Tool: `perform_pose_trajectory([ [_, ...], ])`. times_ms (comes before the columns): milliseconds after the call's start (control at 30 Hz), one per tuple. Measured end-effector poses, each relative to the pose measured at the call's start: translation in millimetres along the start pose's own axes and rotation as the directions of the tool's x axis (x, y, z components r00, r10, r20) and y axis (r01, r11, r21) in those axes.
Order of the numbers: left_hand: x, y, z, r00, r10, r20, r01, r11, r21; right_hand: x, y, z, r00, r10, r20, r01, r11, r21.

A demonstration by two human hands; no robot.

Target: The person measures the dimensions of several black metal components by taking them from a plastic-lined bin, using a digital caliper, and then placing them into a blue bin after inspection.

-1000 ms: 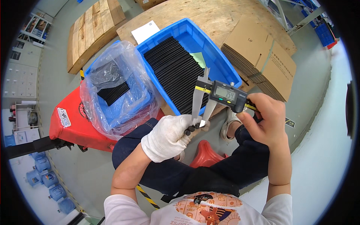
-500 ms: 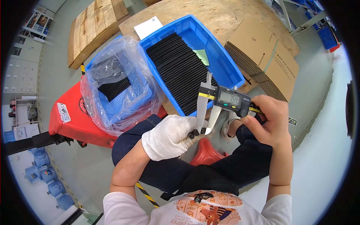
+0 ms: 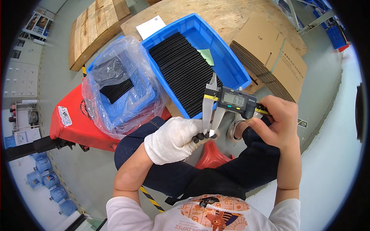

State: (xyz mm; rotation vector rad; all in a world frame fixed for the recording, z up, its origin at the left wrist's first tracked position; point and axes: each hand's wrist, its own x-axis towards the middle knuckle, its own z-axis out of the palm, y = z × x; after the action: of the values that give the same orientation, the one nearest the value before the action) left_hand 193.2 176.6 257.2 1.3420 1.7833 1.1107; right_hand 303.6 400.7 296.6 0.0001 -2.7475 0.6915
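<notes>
a grey floor (image 3: 58,88), marked with yellow-and-black tape (image 3: 151,199), meets a pale wall (image 3: 335,131) at right. along the left stand a white cabinet (image 3: 22,82) and blue water jugs (image 3: 50,179). a slatted wooden platform (image 3: 96,30) sits near the plywood desk (image 3: 219,10). a red stool (image 3: 212,156) stands nearer. the light is even.

At the near edge of the board (image 3: 216,15), we have rods (image 3: 181,67) in the tray (image 3: 227,67), a bin (image 3: 133,109) left of it, cartons (image 3: 266,54) right.

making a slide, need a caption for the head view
Gloved left hand holds black rods while the bare right hand holds a digital caliper at their ends.
</notes>
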Motion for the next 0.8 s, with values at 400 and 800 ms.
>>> perform_pose_trajectory([
  [400, -0.7, 0.3, -0.7, 0.999, -0.044, 0.019, 0.046, 0.994, -0.096, 1.0, -4.9, -1.3, 0.996, 0.05, 0.078, -0.053, 0.998, 0.035],
  [800, -2.2, 6.1, -4.1, 0.924, -0.056, 0.378, 0.237, 0.86, -0.452, 0.8, -3.9, 0.5, 0.989, -0.035, 0.143, 0.018, 0.993, 0.12],
])
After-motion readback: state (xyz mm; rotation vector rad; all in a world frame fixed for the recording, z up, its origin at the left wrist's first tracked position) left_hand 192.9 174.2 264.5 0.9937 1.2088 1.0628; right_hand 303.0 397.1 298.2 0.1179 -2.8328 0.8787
